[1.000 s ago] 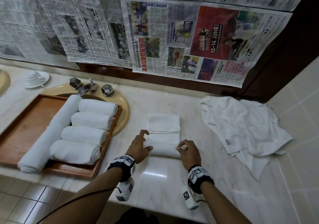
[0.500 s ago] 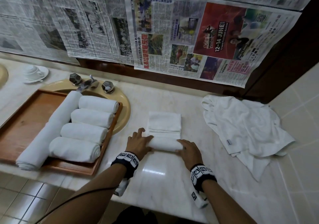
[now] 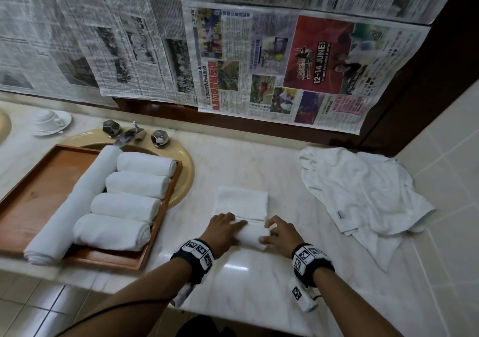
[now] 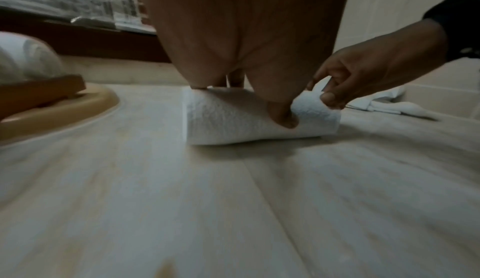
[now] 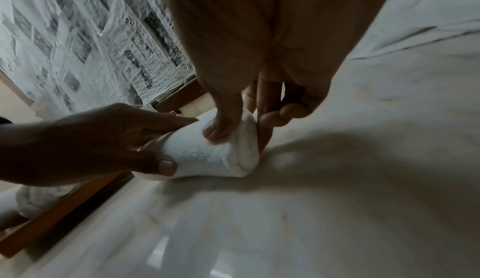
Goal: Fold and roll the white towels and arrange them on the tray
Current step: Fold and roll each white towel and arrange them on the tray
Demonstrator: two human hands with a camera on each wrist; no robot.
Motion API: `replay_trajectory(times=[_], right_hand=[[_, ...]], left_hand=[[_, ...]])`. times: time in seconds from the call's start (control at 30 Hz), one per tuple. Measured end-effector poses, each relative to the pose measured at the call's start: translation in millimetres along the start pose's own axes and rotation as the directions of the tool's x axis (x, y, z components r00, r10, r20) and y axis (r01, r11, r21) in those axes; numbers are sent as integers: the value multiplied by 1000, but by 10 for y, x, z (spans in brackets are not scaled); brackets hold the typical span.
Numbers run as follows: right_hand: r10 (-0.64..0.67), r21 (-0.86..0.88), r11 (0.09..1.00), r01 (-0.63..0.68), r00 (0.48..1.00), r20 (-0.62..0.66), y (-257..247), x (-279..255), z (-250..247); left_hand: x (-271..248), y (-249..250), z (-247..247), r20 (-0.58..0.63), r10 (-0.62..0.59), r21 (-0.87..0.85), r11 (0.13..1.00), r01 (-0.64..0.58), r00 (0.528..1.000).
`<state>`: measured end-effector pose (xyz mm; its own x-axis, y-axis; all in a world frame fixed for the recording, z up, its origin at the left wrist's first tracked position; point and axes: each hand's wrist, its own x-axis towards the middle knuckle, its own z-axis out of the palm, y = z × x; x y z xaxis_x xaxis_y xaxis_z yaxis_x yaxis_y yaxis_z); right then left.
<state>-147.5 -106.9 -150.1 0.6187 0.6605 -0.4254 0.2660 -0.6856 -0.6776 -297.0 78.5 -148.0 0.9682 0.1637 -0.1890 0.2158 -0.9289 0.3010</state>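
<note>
A half-rolled white towel (image 3: 252,234) lies on the marble counter, its flat part (image 3: 242,201) stretching away from me. My left hand (image 3: 228,229) grips the roll's left half, fingers over the top and thumb (image 4: 283,116) pressed into the near side. My right hand (image 3: 274,231) pinches the roll's right end (image 5: 244,155) between thumb and fingers. To the left, a wooden tray (image 3: 39,186) carries several rolled towels (image 3: 124,204) and one long roll (image 3: 75,201) lying across them.
A heap of unfolded white towels (image 3: 363,191) lies at the right by the tiled wall. The tray sits over a tan sink (image 3: 185,178) with taps (image 3: 129,135). A cup and saucer (image 3: 50,121) stands far left. Newspaper covers the mirror.
Both hands have rolled the towel farther away from me. The roll is thicker and the flat part shorter. Tray and heap are unchanged.
</note>
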Motion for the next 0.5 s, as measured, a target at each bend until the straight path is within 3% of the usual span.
replay_trajectory(times=[0.1, 0.27, 0.33, 0.43, 0.5], right_hand=[[-33, -23, 999, 35, 997, 67, -20, -70, -56], [-119, -69, 991, 111, 986, -120, -28, -29, -156], [-194, -211, 961, 181, 980, -45, -23, 1, -111], [-253, -539, 801, 261, 963, 90, -48, 50, -13], [-269, -597, 755, 271, 958, 95, -82, 93, 15]], left_hand=[[-88, -21, 48, -16, -5, -50, 999, 4, 1000], [-256, -60, 107, -16, 22, -95, 995, -23, 1000], [-313, -76, 150, -28, 29, -113, 993, -32, 999], [-380, -100, 197, -38, 33, -131, 991, -38, 999], [-413, -108, 216, -48, 34, -141, 989, -41, 998]])
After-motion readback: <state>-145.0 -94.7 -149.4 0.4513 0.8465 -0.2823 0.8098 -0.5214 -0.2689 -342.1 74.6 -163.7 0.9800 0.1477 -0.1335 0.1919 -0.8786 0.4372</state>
